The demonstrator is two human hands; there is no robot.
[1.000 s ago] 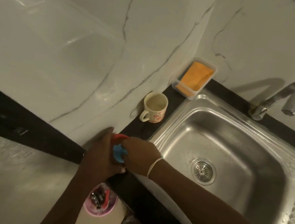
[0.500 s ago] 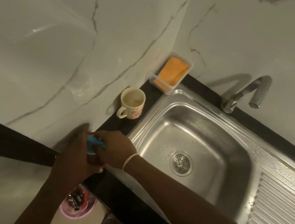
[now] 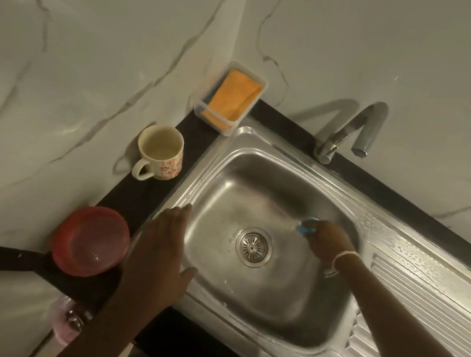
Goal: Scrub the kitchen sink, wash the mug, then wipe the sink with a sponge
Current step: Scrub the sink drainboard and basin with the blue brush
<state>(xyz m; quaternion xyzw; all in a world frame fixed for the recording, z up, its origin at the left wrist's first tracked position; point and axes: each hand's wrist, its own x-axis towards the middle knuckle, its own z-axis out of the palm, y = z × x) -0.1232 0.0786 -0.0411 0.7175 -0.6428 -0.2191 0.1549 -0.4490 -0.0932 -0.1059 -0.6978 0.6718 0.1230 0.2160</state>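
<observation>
My right hand point(image 3: 328, 240) is down inside the sink point(image 3: 254, 303), right of centre in the frame, fingers curled round a small blue scrubber point(image 3: 307, 226) that shows just past my knuckles on their upper-left side. The scrubber sits against the basin's back slope, up and to the right of the drain strainer point(image 3: 254, 246), which lies just left of my wrist. My left hand point(image 3: 163, 247) lies flat and spread on the sink's left rim, lower centre-left, fingers straight, thumb reaching toward the basin, holding nothing.

The mug point(image 3: 160, 153) stands upright on the dark counter point(image 3: 144, 194) in the left-centre, above my left hand and well apart from both hands, its handle turned to the lower left. Beyond it, toward the upper middle, an orange sponge point(image 3: 233, 98) rests in a clear tray point(image 3: 208, 108) at the wall corner. A red bowl point(image 3: 91, 241) sits just left of my left hand. The tap point(image 3: 351, 129) arches over the sink's back edge, upper right.
</observation>
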